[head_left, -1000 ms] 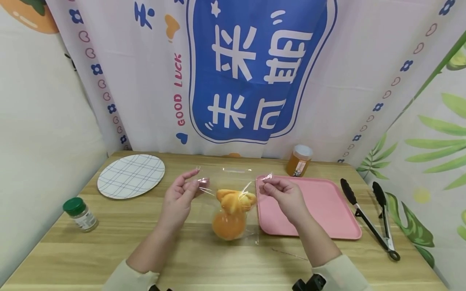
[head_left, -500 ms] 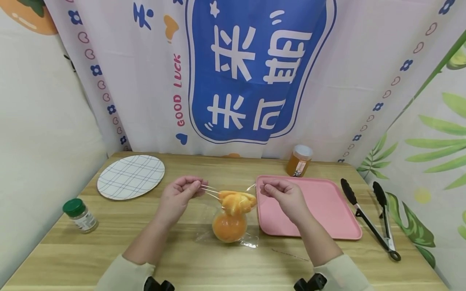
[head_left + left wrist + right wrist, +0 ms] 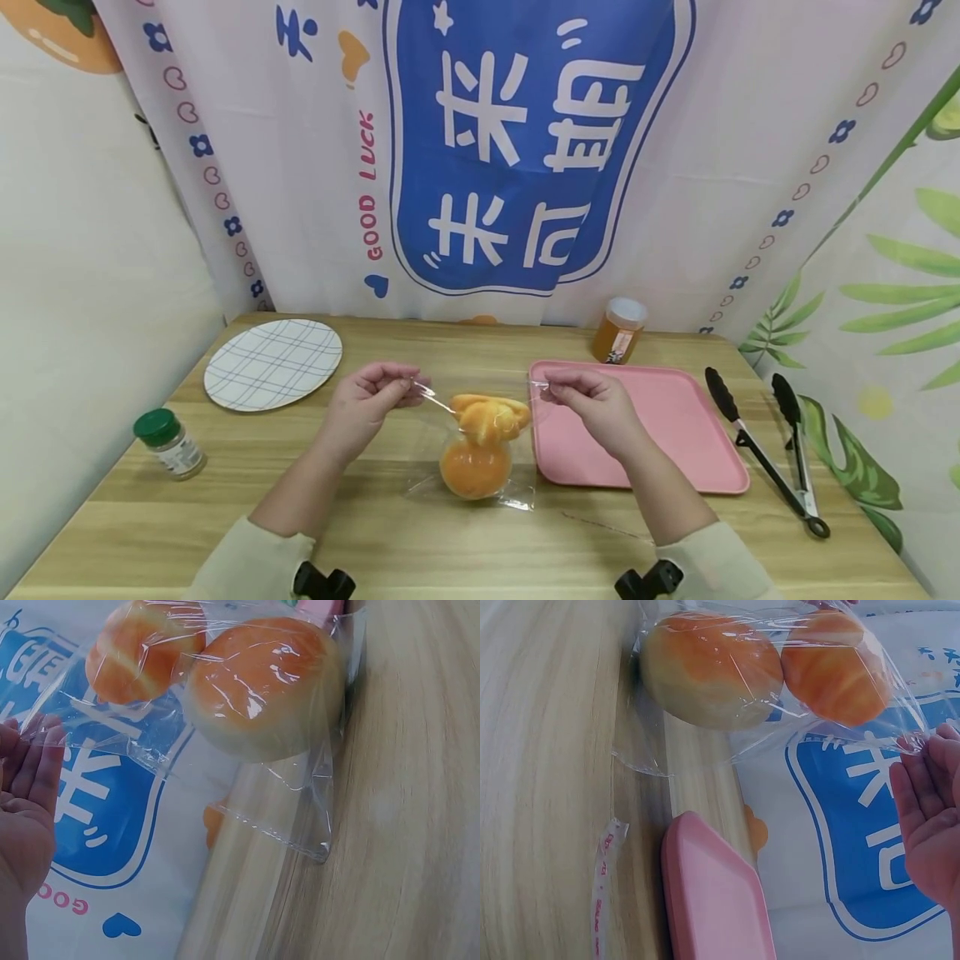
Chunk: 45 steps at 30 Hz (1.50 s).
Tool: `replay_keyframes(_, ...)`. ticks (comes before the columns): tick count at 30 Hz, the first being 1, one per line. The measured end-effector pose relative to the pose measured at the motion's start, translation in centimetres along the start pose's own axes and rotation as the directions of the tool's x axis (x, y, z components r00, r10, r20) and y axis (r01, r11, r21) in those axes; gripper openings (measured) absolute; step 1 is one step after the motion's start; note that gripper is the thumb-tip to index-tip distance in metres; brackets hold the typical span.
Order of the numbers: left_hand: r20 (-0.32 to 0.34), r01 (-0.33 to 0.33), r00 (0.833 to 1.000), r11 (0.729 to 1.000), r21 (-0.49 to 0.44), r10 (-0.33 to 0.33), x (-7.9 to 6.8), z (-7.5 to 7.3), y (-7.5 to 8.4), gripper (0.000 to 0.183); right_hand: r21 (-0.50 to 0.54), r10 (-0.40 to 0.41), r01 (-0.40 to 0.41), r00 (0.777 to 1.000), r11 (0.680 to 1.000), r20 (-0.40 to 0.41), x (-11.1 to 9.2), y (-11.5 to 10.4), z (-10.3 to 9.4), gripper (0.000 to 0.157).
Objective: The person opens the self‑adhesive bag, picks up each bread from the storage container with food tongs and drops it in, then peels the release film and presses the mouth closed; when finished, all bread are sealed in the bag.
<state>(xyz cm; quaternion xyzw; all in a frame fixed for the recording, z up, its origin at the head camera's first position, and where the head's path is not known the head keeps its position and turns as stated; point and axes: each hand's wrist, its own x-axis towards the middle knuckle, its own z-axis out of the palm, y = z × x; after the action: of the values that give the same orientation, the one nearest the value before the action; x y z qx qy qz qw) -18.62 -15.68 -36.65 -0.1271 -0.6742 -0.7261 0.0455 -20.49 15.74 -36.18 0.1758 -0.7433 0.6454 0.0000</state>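
Note:
A clear plastic bag [image 3: 517, 502] with two breads inside stands at the middle of the wooden table. The round bun [image 3: 476, 468] lies at its bottom, and a smaller ridged bread roll [image 3: 491, 418] sits on top of it. My left hand [image 3: 367, 407] pinches the left upper corner of the bag between thumb and fingers. On the opposite side my right hand [image 3: 596, 407] pinches the right upper corner. Both wrist views show the bun [image 3: 262, 686] and the roll [image 3: 836, 667] through creased, shiny plastic. The bag's upper edge is hard to make out.
A pink tray [image 3: 667, 433] lies right of the bag, partly behind my right hand. Black-tipped tongs [image 3: 772, 467] lie beyond it; an amber jar [image 3: 618, 331] stands behind. At left are a checked round plate [image 3: 272, 364] and a green-lidded jar [image 3: 168, 443]. A printed strip [image 3: 604, 889] lies nearby.
The bag's upper part has come down from its raised spread and is stretched between my hands. My left fingers, spread earlier, are closer together. The breads have barely moved.

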Motion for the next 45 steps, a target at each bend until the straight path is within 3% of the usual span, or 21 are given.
replay_keyframes(7, 0.028, -0.039, 0.999, 0.998, 0.042, 0.037, 0.0, -0.1, -0.1, 0.016, -0.059, -0.02, 0.02, 1.0, 0.998, 0.005, -0.1, -0.1, -0.4, 0.017)
replay_keyframes(15, 0.057, 0.019, 0.998, 0.996, 0.086, -0.024, -0.2, -0.5, 0.5, 0.017, -0.084, -0.029, 0.033, 0.999, 0.996, 0.041, -0.2, -0.2, -0.7, 0.016)
replay_keyframes(20, 0.016, 0.0, 1.0, 0.995, 0.096, -0.002, -0.3, 0.1, 0.7, 0.015, -0.077, -0.043, 0.046, 0.998, 0.996, 0.038, -0.2, -0.2, -0.9, 0.013)
replay_keyframes(25, -0.042, 0.06, 0.998, 0.978, 0.2, -0.053, -0.2, 0.4, 0.7, 0.018, -0.101, -0.055, 0.06, 0.997, 0.993, 0.052, -0.3, -0.3, -1.0, 0.013)
replay_keyframes(32, -0.023, 0.055, 0.998, 0.974, 0.219, -0.052, -0.2, 0.3, 0.7, 0.016, -0.149, -0.033, 0.05, 0.993, 0.988, 0.114, -0.3, -0.7, -1.3, 0.015)
replay_keyframes(36, -0.017, 0.049, 0.999, 0.974, 0.219, -0.046, -0.3, 0.3, 0.6, 0.016, -0.114, -0.028, 0.047, 0.986, 0.992, 0.163, -0.2, -0.9, -1.4, 0.021)
replay_keyframes(40, -0.02, 0.057, 0.998, 0.974, 0.22, -0.054, -0.4, 0.2, 0.6, 0.017, -0.109, 0.018, -0.003, 0.99, 0.994, 0.137, -0.2, -1.1, -1.2, 0.025)
replay_keyframes(45, -0.012, 0.059, 0.998, 0.973, 0.222, -0.058, -0.3, 0.2, 0.6, 0.017, -0.155, 0.105, -0.099, 0.994, 0.983, 0.031, 0.0, -1.1, -0.8, 0.023)
